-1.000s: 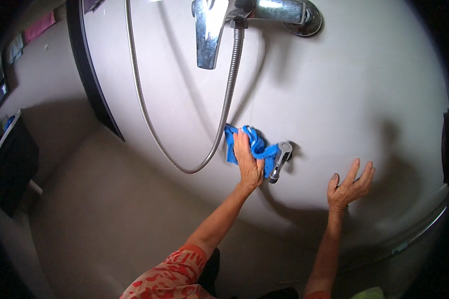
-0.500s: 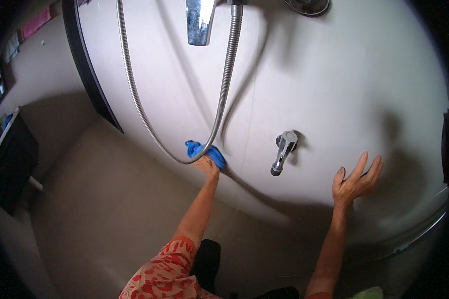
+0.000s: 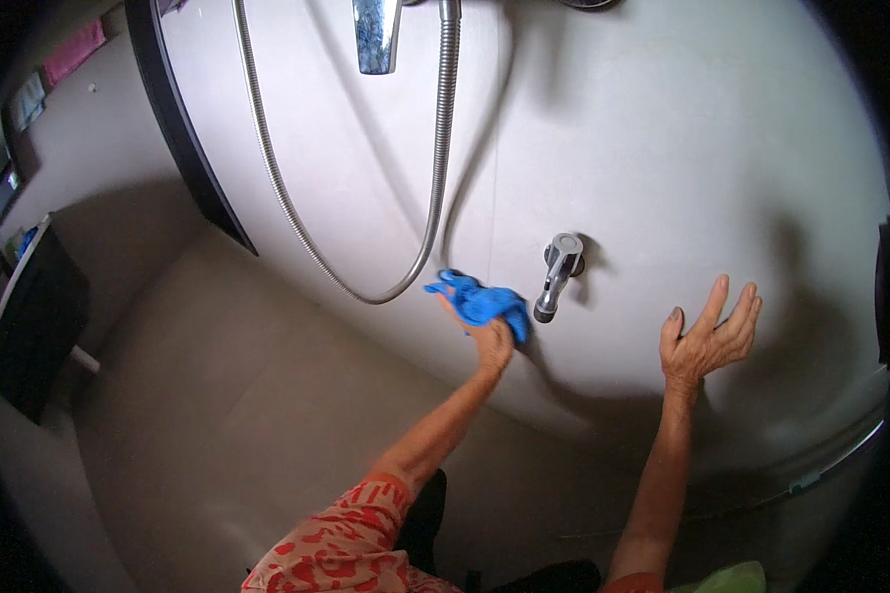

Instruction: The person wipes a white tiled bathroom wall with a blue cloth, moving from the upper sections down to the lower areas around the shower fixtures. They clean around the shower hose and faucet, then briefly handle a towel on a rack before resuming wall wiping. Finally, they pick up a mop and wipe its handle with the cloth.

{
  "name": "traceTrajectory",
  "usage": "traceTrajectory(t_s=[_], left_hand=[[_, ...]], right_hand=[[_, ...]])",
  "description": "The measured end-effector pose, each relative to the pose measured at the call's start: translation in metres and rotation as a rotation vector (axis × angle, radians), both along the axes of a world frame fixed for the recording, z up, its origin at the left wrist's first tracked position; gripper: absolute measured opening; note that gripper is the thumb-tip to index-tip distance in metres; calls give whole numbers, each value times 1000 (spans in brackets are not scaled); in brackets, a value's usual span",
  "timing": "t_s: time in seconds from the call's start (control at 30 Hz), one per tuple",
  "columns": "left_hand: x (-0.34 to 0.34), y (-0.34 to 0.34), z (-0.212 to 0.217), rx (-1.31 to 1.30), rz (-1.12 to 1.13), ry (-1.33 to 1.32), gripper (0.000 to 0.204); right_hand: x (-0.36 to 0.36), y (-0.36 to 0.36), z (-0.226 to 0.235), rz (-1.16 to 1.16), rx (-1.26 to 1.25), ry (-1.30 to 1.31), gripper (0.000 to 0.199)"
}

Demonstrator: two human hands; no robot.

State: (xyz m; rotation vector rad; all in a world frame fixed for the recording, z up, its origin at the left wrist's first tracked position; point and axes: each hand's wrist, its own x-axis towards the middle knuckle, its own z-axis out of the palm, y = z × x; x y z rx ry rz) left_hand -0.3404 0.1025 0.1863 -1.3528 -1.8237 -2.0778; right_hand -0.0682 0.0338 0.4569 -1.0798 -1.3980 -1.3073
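Observation:
A crumpled blue cloth (image 3: 487,304) is pressed against the white wall (image 3: 643,148), with my left hand (image 3: 492,341) closed on it; the cloth hides most of my fingers. Just to the right of the cloth, a chrome tap (image 3: 561,267) with a short downward spout sticks out of the wall. My right hand (image 3: 710,341) is farther right, fingers spread, held at the wall with nothing in it. Above my left hand hangs the loop of a metal shower hose (image 3: 391,296).
A chrome mixer lever (image 3: 377,40) sits at the top, near the hose's upper end. A dark vertical frame (image 3: 183,128) edges the wall at left. Beyond it stands a dark panelled basin cabinet (image 3: 40,326). Grey floor (image 3: 237,395) lies below; something green (image 3: 737,578) is at bottom right.
My left hand has slid right along the wall with the blue cloth, from behind the hose loop to beside the tap. My right hand stays nearly still. The view has shifted slightly.

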Motion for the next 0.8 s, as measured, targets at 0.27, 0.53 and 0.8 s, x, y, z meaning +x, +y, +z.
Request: traceTrajectory(t_s=[0.27, 0.53, 0.8], left_hand=[[74, -47, 117, 44, -128, -22, 83], [-60, 28, -46, 192, -181, -529, 38], [-15, -12, -20, -143, -419, -1444, 66]], right_hand=[[38, -2, -12, -60, -20, -21, 57], [21, -1, -7, -25, -38, -24, 60], [29, -2, -9, -38, -74, -21, 64]])
